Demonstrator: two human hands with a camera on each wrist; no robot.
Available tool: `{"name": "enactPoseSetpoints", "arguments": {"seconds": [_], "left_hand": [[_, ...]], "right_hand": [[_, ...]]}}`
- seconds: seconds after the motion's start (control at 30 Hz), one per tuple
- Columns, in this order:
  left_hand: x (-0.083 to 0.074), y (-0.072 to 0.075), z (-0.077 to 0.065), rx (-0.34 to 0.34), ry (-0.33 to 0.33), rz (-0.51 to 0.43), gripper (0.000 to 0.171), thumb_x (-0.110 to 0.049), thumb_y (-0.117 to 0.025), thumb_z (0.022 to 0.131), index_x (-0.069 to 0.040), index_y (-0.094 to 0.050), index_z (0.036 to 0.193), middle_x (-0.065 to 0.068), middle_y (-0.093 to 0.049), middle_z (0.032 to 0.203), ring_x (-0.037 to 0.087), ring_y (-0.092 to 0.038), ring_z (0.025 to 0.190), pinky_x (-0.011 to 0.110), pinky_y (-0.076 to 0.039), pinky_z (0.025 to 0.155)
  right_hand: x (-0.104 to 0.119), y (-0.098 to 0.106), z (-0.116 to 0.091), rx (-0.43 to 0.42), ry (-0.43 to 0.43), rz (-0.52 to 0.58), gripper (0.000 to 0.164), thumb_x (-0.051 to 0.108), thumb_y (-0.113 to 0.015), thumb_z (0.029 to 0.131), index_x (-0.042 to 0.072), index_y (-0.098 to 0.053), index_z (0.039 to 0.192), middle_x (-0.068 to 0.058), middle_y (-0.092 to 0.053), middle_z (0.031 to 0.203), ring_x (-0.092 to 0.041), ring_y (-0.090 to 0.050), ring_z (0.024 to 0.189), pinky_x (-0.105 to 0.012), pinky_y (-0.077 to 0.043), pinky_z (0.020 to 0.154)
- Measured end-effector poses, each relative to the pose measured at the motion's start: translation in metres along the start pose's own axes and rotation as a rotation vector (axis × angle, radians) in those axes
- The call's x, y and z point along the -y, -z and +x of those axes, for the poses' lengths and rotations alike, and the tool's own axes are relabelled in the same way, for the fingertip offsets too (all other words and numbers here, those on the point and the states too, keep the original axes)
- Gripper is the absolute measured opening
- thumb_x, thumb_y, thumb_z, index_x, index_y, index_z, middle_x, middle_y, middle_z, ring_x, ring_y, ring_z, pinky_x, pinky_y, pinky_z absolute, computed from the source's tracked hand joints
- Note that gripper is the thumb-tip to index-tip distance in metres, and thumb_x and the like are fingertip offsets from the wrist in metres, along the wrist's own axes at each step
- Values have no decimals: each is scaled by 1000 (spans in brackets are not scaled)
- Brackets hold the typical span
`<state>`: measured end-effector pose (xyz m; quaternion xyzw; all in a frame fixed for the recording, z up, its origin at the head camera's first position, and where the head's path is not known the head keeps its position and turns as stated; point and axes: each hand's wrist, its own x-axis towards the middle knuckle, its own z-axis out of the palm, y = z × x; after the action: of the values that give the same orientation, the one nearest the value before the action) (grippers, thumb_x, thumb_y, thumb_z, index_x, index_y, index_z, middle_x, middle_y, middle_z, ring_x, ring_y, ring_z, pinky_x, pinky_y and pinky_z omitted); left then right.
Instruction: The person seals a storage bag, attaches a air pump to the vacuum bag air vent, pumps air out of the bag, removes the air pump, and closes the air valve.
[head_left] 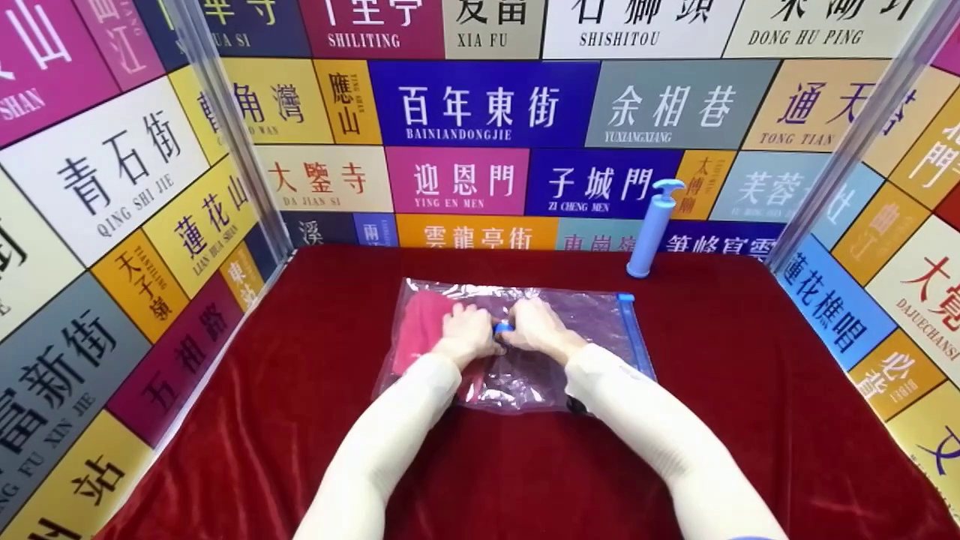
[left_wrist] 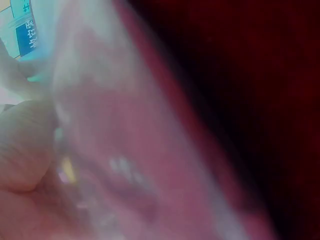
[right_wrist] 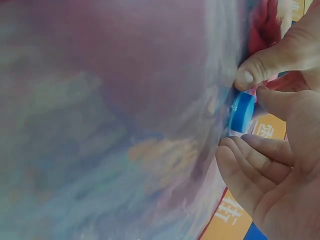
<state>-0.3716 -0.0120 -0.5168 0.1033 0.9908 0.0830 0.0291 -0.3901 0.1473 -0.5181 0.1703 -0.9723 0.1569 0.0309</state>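
A clear vacuum storage bag (head_left: 592,322) lies on the table with folded pink cloth (head_left: 420,330) inside its left part. A round blue valve cap (right_wrist: 243,112) sits on the bag's film. My right hand (head_left: 536,326) curls around the cap, thumb and fingers on either side of it. From the left, my left hand (head_left: 469,330) grips the bag's film right beside the cap, its thumb (right_wrist: 255,75) close to the cap's edge. The left wrist view is blurred and mostly filled by film and pink cloth (left_wrist: 135,135).
A blue hand pump (head_left: 652,229) stands upright near the back right edge of the table. Dark red cloth (head_left: 525,472) covers the table. Along the bag's right edge runs a blue zip strip (head_left: 636,334). Panels with street-name signs (head_left: 480,105) enclose the back and sides.
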Motion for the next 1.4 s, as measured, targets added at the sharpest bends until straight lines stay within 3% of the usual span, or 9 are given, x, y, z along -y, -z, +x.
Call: {"name": "enactPoseSetpoints", "arguments": {"seconds": [0.17, 0.27, 0.5, 0.67, 0.87, 1.07, 1.23, 1.4], "left_hand": [[2, -4, 1, -18, -32, -18, 63, -53, -91, 78, -23, -75, 131, 15, -62, 135, 35, -51, 125, 55, -46, 108], [3, -3, 0, -16, -47, -5, 64, -52, -90, 79, -25, -73, 135, 17, -60, 136, 37, -50, 126, 58, -46, 108], [5, 0, -2, 34, -50, 37, 74, -56, -85, 84, -32, -61, 150, 18, -54, 147, 39, -45, 135, 60, -39, 116], [6, 1, 0, 34, -30, 2, 71, -57, -87, 81, -23, -69, 141, 16, -56, 145, 38, -45, 135, 59, -38, 117], [8, 2, 0, 44, -27, -65, 68, -56, -89, 79, -30, -71, 138, 14, -57, 145, 37, -46, 135, 59, -36, 117], [10, 3, 1, 1, -8, -97, 62, -56, -95, 70, -30, -80, 124, 13, -64, 136, 35, -50, 129, 55, -40, 111], [10, 2, 1, -28, 14, -161, 55, -55, -97, 66, -31, -83, 113, 10, -68, 129, 32, -51, 126, 53, -39, 110], [9, 0, 2, -33, 31, -227, 45, -48, -98, 66, -33, -84, 106, 2, -75, 120, 30, -52, 122, 52, -36, 111]], "right_hand": [[3, -1, 3, 9, -23, -58, 35, 40, -84, 86, 14, -70, 67, -4, -65, 71, -28, -63, 74, -46, -57, 72], [4, -2, 3, 7, 12, -100, 36, 40, -82, 88, 14, -67, 68, -5, -66, 70, -29, -65, 70, -47, -59, 68], [7, -9, 3, -18, 40, -144, 33, 35, -78, 89, 15, -65, 66, -6, -67, 70, -30, -67, 68, -47, -60, 64], [10, -11, 1, -37, 45, -168, 30, 25, -75, 89, 14, -62, 64, -9, -65, 69, -32, -65, 66, -48, -59, 59], [12, -10, 0, 17, 69, -194, 21, 18, -79, 85, 11, -64, 71, -9, -65, 78, -30, -65, 72, -45, -61, 67], [10, -4, 0, 89, 169, -180, 12, 8, -77, 82, 12, -67, 77, -10, -66, 89, -29, -65, 79, -45, -61, 74], [4, 2, 1, 136, 247, -156, 9, 8, -81, 85, 13, -77, 91, -10, -64, 95, -29, -63, 85, -46, -58, 83], [-1, 3, -1, 155, 285, -125, 22, 9, -81, 86, 12, -82, 108, -10, -62, 99, -28, -61, 89, -47, -56, 88]]}}
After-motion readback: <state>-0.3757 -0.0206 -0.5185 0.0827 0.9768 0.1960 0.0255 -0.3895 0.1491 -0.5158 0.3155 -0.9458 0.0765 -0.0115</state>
